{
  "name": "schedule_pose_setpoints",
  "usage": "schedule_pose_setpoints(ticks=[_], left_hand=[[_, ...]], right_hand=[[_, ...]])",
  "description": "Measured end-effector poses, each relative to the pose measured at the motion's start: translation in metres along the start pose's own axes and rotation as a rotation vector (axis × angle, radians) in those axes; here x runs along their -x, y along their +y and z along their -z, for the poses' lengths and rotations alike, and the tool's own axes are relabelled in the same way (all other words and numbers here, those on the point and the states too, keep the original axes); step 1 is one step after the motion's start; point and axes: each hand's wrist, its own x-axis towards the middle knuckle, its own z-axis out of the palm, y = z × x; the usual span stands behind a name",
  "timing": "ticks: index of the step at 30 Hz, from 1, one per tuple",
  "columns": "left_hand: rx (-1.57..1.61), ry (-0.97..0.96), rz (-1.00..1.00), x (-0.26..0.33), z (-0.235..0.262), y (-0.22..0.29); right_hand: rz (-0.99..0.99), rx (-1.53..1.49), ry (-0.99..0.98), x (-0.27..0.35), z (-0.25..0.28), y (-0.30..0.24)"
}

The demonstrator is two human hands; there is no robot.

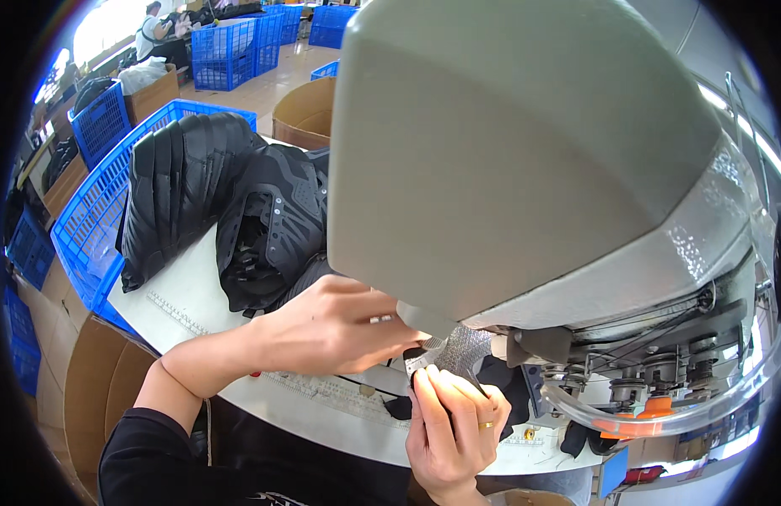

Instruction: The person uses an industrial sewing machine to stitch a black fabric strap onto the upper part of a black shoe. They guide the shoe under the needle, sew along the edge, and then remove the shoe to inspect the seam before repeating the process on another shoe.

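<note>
Under the head of a large grey-green sewing machine [508,160] is a shoe piece [465,350] of grey mesh and black fabric, with a small pale printed patch at its near end. My left hand [327,329] reaches in from the left, its fingers bent together and pinching the piece's left edge; some fingertips are hidden by the machine. From below, my right hand [458,426], with a ring on one finger, grips the near end between thumb and curled fingers. The needle is out of sight behind the machine head.
Black shoe uppers [268,223] lie left of the machine, beside a fanned stack of black pieces [184,185]. A blue crate [91,240] adjoins the white table [188,295], which carries ruler markings. Cardboard boxes [302,110] and more blue crates stand around. A person [150,35] sits far back left.
</note>
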Motion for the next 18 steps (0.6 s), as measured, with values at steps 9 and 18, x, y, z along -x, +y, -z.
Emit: schedule_pose_setpoints(ticks=[9,18], left_hand=[[-0.132,-0.081,-0.132,0.002,0.003,0.005],[-0.151,-0.151,-0.116,0.000,0.009,0.006]], right_hand=[[0.104,-0.032,0.022,-0.011,0.011,0.002],[0.001,0.048,0.009,-0.003,-0.005,-0.007]])
